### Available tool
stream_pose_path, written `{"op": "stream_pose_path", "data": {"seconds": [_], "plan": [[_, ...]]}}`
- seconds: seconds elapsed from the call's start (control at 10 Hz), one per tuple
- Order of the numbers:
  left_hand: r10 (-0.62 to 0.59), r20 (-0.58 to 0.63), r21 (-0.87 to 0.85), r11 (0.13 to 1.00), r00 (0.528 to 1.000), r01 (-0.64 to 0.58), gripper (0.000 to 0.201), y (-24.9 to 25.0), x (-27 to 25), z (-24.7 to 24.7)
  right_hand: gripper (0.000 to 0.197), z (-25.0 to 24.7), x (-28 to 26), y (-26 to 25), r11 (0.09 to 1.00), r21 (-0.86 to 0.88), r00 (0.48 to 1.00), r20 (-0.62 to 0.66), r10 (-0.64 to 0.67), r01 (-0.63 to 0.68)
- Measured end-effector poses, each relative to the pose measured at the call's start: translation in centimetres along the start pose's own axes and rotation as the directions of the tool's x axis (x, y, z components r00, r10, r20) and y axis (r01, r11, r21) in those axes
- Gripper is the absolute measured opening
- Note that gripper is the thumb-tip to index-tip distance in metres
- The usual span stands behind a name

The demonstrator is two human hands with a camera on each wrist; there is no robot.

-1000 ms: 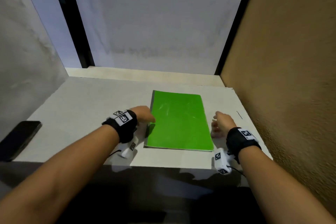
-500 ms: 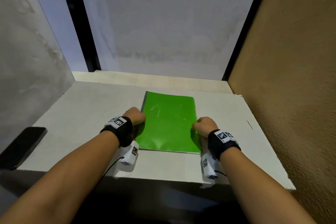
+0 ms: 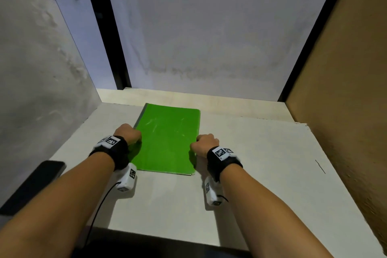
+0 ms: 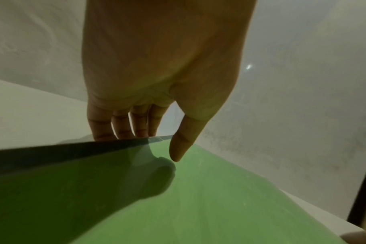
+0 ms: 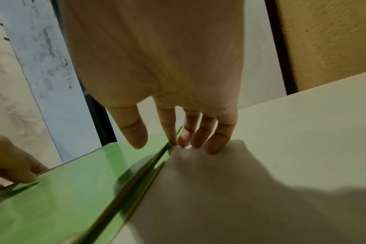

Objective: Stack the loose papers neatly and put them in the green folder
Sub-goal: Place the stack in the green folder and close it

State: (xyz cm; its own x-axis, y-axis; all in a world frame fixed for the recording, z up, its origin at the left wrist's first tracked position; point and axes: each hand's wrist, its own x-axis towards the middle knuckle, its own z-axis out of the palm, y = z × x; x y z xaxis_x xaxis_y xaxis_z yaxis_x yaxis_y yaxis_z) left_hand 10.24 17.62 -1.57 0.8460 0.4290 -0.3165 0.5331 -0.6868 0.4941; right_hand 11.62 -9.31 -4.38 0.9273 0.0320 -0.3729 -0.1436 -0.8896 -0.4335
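STEP: we squared the shut green folder (image 3: 167, 138) lying flat mid-counter (image 3: 261, 174) | FINGERS: left hand (image 3: 127, 134) fingers tucked along its spine, thumb over the cover; right hand (image 3: 206, 142) fingertips at its open edge, pinching nothing | ADVICE: press both sides evenly | AROUND: dark phone (image 3: 33, 184) far left, nothing blocking; papers unseen.

Folder (image 3: 167, 138) lies flat, mid-counter (image 3: 261, 163), closed. Left hand (image 3: 127, 134) sits at its left edge, right hand (image 3: 205, 144) at its right edge. Phone (image 3: 33, 184) lies far left, near the counter's front edge, well apart.
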Motion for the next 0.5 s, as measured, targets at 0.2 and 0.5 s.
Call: {"op": "stream_pose_path", "data": {"seconds": [0.2, 0.5], "plan": [[-0.026, -0.015, 0.062, 0.998, 1.000, 0.027, 0.042, 0.1, 0.2, 0.3, 0.048, 0.1, 0.5, -0.8, 1.000, 0.016, 1.000, -0.010, 0.011, -0.011], [0.057, -0.107, 0.223, 0.974, 0.993, -0.032, 0.065, 1.6, -3.6, 1.0, 0.052, -1.8, -3.0, 0.7, 0.994, 0.098, 0.999, 0.025, -0.048, 0.045]]}}
